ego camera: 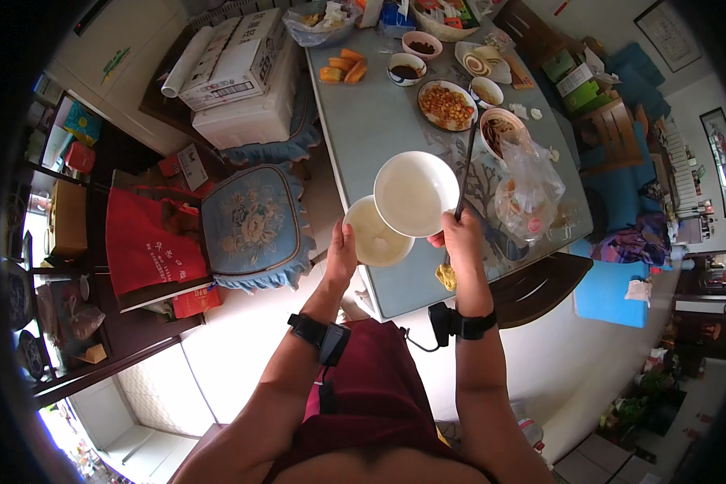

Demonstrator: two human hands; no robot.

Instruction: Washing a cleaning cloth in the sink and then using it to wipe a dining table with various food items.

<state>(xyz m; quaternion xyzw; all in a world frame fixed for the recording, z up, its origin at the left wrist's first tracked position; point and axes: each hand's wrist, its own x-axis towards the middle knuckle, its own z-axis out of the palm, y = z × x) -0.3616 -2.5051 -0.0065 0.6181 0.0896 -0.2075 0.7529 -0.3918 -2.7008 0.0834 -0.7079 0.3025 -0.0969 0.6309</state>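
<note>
My left hand [342, 254] grips the rim of a bowl with pale contents [380, 238]. Above and to its right, my right hand [460, 239] holds a white bowl [416, 195] by its lower right rim, together with dark chopsticks [467, 166]. The white bowl overlaps the top of the other bowl, both over the near end of the table. A yellow crumpled scrap [445, 276] is at the lower end of the chopsticks, below my right hand. Whether the two bowls touch, I cannot tell.
The dining table [351, 133] bears a plate of diced food [446, 105], a bowl of dark strips [500, 130], fried dough pieces [343, 65] and a knotted plastic bag [529, 181]. A cushioned chair [254, 224] stands left; a wooden chair [541, 290] adjoins the right edge.
</note>
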